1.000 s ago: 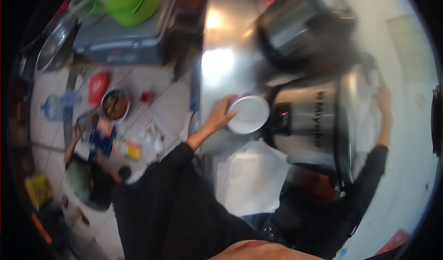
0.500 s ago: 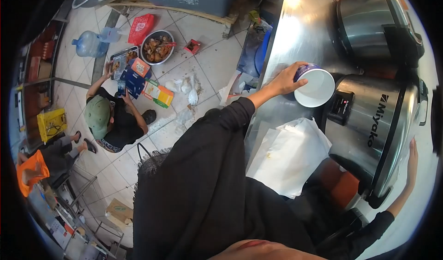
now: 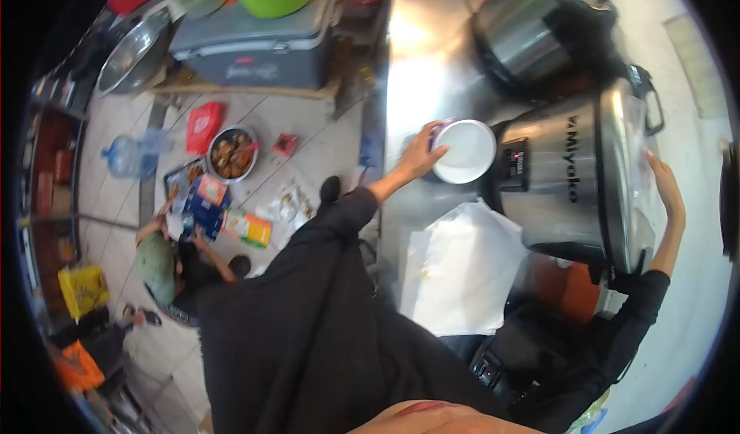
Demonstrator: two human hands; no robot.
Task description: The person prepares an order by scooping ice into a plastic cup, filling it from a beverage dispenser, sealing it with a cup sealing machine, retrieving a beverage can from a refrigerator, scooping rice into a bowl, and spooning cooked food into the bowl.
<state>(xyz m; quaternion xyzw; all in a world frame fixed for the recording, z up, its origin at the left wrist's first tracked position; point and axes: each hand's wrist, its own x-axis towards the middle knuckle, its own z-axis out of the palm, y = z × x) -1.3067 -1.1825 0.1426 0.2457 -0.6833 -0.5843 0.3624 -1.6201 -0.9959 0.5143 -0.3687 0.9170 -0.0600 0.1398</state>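
Note:
My left hand (image 3: 421, 155) grips the rim of a white paper tub (image 3: 465, 152) with a dark purple outside. The tub's mouth faces me, and I see nothing in it. It sits over the steel counter, close to the front of a Miyako rice cooker (image 3: 559, 179). Far to the right, my right hand (image 3: 664, 183) has its fingers stretched out at the outer edge of the cooker's lid (image 3: 626, 172). Whether the fingertips press on the lid I cannot tell. White paper sheets (image 3: 462, 268) lie on the counter below the tub.
A second steel cooker (image 3: 543, 37) stands beyond the first. The steel counter (image 3: 416, 72) runs along its left. On the floor are a bowl of fried food (image 3: 231, 154), a blue water bottle (image 3: 123, 159) and a crouching person (image 3: 158, 268). A grey cooler (image 3: 254, 52) stands behind.
The view has shifted, showing more of the cooler and a green bucket. My right hand has moved along the cooker's lid, farther from my body. My left hand still holds the tub.

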